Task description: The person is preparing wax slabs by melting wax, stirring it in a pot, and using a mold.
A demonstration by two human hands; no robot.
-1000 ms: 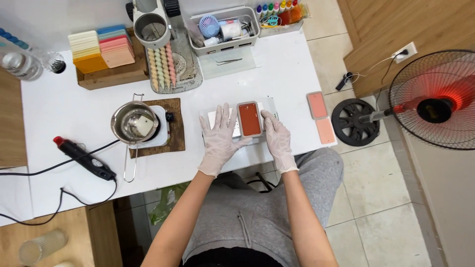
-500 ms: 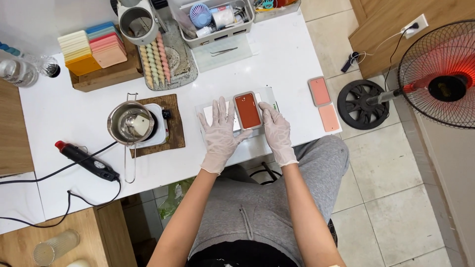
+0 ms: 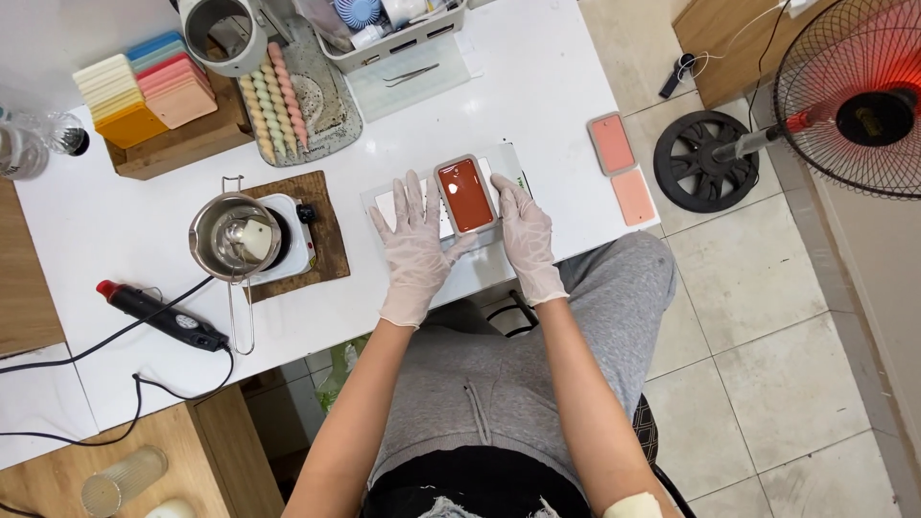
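A small rectangular mould (image 3: 465, 194) filled with dark orange-red liquid sits on a flat pale board (image 3: 384, 203) at the front of the white table (image 3: 537, 86). My left hand (image 3: 415, 247), in a thin white glove, lies flat on the board just left of the mould, fingers spread. My right hand (image 3: 524, 234), gloved too, rests at the mould's right side, fingertips touching its edge. Neither hand grips anything.
A small metal pot (image 3: 234, 236) stands on a white hotplate over a brown mat. A heat tool (image 3: 158, 316) with cable lies front left. Two pink slabs (image 3: 621, 169) lie at the right edge. Stacked coloured slabs (image 3: 144, 88), a tray, a basket sit at the back. A fan (image 3: 854, 91) stands right.
The view has drifted so the table sits higher in the picture. My hands stay beside the mould, hardly moved.
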